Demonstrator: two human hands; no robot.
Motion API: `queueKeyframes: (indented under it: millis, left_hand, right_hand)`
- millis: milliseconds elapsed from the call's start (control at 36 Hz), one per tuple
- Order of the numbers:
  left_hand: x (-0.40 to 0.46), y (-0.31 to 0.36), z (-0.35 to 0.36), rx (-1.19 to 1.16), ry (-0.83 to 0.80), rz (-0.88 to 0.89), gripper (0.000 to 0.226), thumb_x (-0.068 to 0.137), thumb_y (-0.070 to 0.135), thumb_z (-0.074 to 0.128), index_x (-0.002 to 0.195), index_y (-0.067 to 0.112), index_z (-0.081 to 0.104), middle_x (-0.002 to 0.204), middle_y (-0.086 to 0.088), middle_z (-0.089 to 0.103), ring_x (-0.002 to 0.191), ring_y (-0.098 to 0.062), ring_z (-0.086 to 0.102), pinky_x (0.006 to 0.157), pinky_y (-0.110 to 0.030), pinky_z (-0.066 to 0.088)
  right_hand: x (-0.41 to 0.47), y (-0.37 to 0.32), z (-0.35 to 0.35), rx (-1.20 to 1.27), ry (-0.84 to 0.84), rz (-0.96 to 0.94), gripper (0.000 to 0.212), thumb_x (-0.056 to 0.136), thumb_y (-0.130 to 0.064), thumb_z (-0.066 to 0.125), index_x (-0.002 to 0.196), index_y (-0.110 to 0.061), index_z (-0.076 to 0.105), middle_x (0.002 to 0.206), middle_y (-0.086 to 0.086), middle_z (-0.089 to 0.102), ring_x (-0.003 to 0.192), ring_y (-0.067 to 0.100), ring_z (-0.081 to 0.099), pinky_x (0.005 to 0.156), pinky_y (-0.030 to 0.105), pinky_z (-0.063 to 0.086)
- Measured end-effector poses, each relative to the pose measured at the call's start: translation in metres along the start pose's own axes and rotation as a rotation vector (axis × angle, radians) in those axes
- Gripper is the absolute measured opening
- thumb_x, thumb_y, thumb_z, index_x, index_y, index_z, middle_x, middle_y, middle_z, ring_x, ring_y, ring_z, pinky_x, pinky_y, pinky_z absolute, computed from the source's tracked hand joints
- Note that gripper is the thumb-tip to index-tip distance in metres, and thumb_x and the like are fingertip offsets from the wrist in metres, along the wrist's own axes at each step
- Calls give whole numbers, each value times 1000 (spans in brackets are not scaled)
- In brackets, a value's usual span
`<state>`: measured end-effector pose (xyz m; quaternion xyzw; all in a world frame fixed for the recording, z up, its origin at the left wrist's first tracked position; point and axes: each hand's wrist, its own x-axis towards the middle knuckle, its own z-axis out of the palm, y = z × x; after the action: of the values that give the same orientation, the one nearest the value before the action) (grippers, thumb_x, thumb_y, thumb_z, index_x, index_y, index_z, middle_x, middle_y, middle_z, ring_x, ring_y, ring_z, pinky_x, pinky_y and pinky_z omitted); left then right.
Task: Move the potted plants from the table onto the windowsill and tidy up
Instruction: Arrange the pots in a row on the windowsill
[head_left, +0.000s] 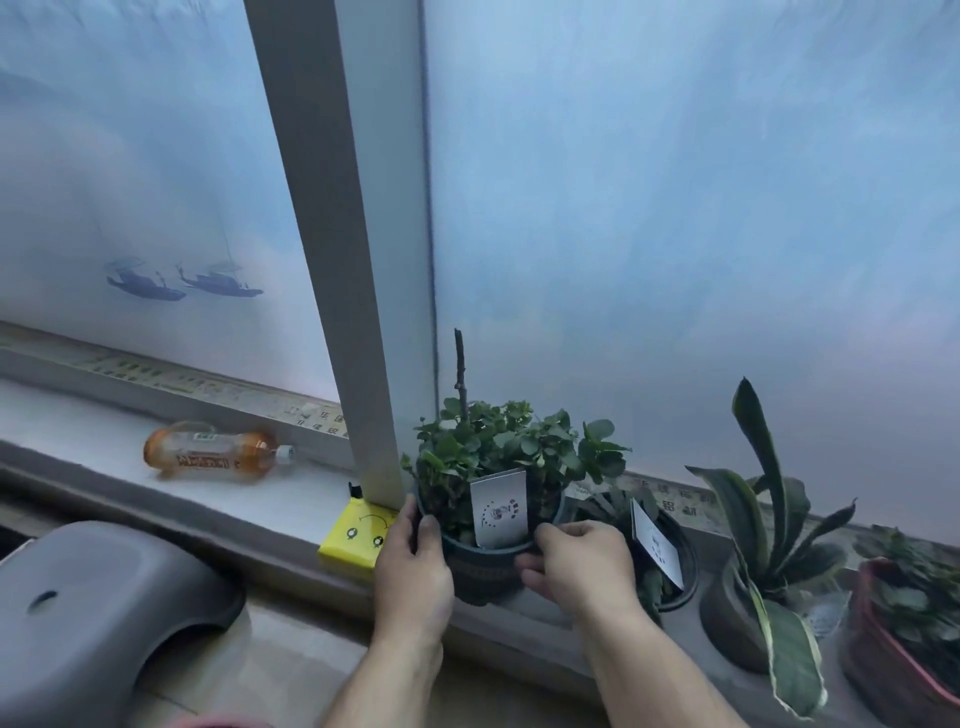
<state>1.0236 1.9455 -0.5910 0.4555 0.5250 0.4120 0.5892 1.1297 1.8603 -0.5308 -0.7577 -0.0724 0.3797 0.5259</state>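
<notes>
Potted plant (498, 488), leafy in its dark round pot, sat at the near edge of the windowsill (249, 486), just right of the window post. Left hand (410, 566) and right hand (576, 564) each curled round the pot's rim. Best practice, I judged: slide it farther in, keep it upright, avoid the neighbouring pot (670, 566) on the right, then let go.

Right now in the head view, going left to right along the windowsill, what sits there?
Orange bottle lying down → yellow box → held leafy pot → dark pot with tilted card → long-leaved plant → reddish planter.
</notes>
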Motion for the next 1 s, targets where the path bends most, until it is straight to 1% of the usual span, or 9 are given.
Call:
queueKeyframes:
  millis: [83,139,222,278,445,556,667,834,1000]
  left_hand:
    - [-1,1,1,-73,67,-29,33,102,23,55,135,24,54,130,1,63,122,-19,59,109,-45,47]
    - [-5,1,5,-97,103,-31,25,100,19,58,125,22,55,119,2,64,115,-21,61,105,-45,50]
    - [-15,3,10,-88,72,-10,31,97,14,62,127,21,57,114,7,66,110,-18,62,100,-38,51]
    - [-16,1,9,-83,53,-9,36,97,11,63,130,21,56,116,8,66,111,-15,62,100,-35,50]
    - [-1,-4,-1,-67,-8,13,43,99,19,60,140,29,54,132,8,66,123,-13,61,109,-43,48]
    - [4,-5,-5,-76,-65,35,43,102,20,54,144,34,51,134,10,64,123,-12,60,110,-39,47]
    - [7,-7,-6,-70,-79,47,44,103,19,52,144,34,50,136,10,64,125,-12,60,111,-42,46]
    - [10,-11,-4,-82,-84,16,42,103,22,49,140,41,51,136,10,64,125,-15,61,110,-45,47]
    - [11,-11,1,-105,-63,-8,43,103,26,49,144,41,48,141,8,60,129,-16,57,112,-47,44]
  right_hand:
    - [6,3,-3,-48,19,-32,7,92,-20,65,94,-13,66,68,6,78,76,27,78,79,50,64]
    - [24,14,-6,-104,61,-119,14,86,-37,61,92,-26,67,87,-2,78,85,25,77,82,50,63]
    - [47,31,-8,-125,67,-190,11,86,-42,56,88,-38,67,99,-10,75,95,20,75,86,46,62]
    - [38,24,-6,-99,82,-188,11,92,-34,60,87,-36,69,95,-9,77,91,19,75,84,45,63]
    - [25,17,3,-39,102,-138,5,91,-25,68,87,-25,71,85,0,77,84,22,76,83,45,64]
    - [15,15,7,40,89,-84,2,97,-13,65,96,-12,67,78,9,76,75,21,76,77,41,65]
    - [9,8,6,106,55,-48,8,97,-7,62,91,-11,66,80,13,75,77,22,75,80,40,65]
    - [7,7,7,132,44,-19,15,96,-7,64,82,-3,69,76,17,75,76,27,77,78,40,65]
    - [8,13,10,189,64,-1,6,96,-6,64,91,-5,68,78,16,76,72,23,76,79,40,65]
